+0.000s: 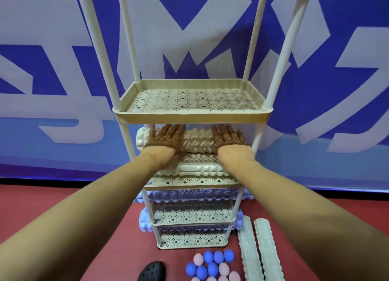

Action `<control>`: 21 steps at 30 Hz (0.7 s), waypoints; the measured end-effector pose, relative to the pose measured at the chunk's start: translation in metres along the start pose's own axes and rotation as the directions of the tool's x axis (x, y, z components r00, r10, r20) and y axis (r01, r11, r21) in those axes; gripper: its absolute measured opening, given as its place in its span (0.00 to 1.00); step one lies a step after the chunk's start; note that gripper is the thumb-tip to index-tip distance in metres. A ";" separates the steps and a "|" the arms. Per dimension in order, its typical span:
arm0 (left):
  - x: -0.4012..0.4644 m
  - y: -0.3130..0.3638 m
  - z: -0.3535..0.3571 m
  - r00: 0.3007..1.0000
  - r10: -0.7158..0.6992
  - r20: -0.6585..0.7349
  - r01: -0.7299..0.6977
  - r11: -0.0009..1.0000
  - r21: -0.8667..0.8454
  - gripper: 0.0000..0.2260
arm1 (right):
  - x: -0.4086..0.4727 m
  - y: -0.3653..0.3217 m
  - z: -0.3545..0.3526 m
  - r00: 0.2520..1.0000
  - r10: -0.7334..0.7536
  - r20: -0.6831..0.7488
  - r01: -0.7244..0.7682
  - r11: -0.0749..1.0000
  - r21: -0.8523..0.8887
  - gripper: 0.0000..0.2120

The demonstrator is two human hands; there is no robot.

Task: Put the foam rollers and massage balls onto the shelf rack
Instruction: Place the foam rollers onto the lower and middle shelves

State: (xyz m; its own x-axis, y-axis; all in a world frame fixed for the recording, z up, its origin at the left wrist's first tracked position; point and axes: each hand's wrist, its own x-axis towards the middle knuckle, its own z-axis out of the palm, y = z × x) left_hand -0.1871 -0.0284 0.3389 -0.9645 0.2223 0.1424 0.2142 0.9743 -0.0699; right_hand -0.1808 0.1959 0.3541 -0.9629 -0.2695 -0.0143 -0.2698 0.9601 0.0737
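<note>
Red floor, blue-and-white patterned backdrop, tall beige rack [190,117] standing against it with perforated tiers. Tier at chest level: bare. Tier beneath: two cream rollers, the rear roller [197,140] lying crosswise and overhanging the left post, the front roller [195,168] just ahead of it near the lip. Left hand [166,138] and right hand [228,138]: both flat, fingers spread, palms pressed on the rear roller, not closed around anything. Lower tiers: lilac rollers [145,219] whose ends jut past the posts on both sides. Floor, right of rack: two pale grey rollers [260,251] side by side, not yet shelved. Floor, front: cluster of blue and pink balls [212,266], also not shelved. Dark perforated shoe [151,271] at lower edge. Risks, as judged: the rollers are round and longer than the tier is wide, so an uneven push from open palms could slew one and send it off an end or over the shallow front lip; the front roller looks closest to that lip. Pressing hard on a light, narrow rack could rock it. Balls, once shelved, may roll toward any low edge, and the loose ones lie close to the shoe, where a step could scatter them.
</note>
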 end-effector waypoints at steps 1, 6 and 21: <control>0.001 0.002 0.002 1.000 -0.008 0.023 0.009 1.000 -0.019 0.36 | 0.000 0.000 0.002 1.000 0.021 0.018 -0.021 1.000 -0.002 0.30; -0.004 0.012 -0.001 0.999 0.006 0.054 -0.004 1.000 -0.024 0.35 | -0.019 -0.002 -0.001 0.997 -0.011 -0.080 0.012 1.000 0.011 0.17; -0.134 0.153 0.114 0.990 0.136 -0.024 -0.137 0.950 -0.280 0.25 | -0.168 0.074 0.164 0.982 -0.007 -0.187 0.046 0.978 0.205 0.22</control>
State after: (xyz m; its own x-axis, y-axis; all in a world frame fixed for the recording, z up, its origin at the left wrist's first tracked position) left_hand -0.0425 0.0862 0.1961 -0.9224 0.3539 0.1547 0.3793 0.9056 0.1900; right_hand -0.0397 0.3242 0.1983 -0.9428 -0.2857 0.1719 -0.3095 0.9416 -0.1326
